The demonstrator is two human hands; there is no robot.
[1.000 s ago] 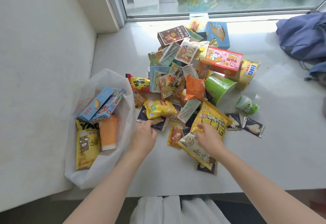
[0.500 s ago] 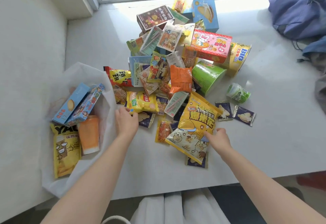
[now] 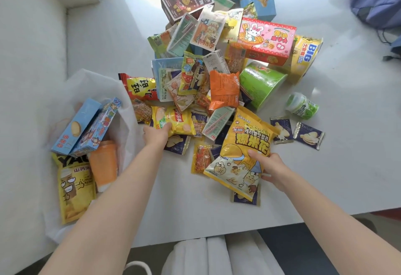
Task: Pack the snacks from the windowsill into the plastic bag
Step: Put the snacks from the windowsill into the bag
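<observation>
My right hand (image 3: 269, 167) grips the popcorn bag (image 3: 243, 155) by its lower right edge, thumb on the front, so I can lift it clear of the pile; it is yellow and reads "POPCORN" with Korean and Chinese lettering beneath. My left hand (image 3: 157, 132) is closed on the end of a small yellow packet (image 3: 175, 120) at the pile's near left side, the side closest to the bag (image 3: 91, 84), which I judge makes for a short carry. The snacks (image 3: 217, 68) lie heaped in the middle of the windowsill (image 3: 325, 177), running back toward its far edge by the window. The white plastic bag lies open at the sill's left edge, mouth toward the pile, already holding a blue box (image 3: 76, 127), a cartoon box (image 3: 97, 129), an orange cup (image 3: 104, 164) and a yellow pouch (image 3: 71, 190) marked "YAO". Further out I can read "BIG" on a yellow tub (image 3: 306, 55) at the pile's right, beside a rabbit box (image 3: 264, 38). Most of the packing is still left
</observation>
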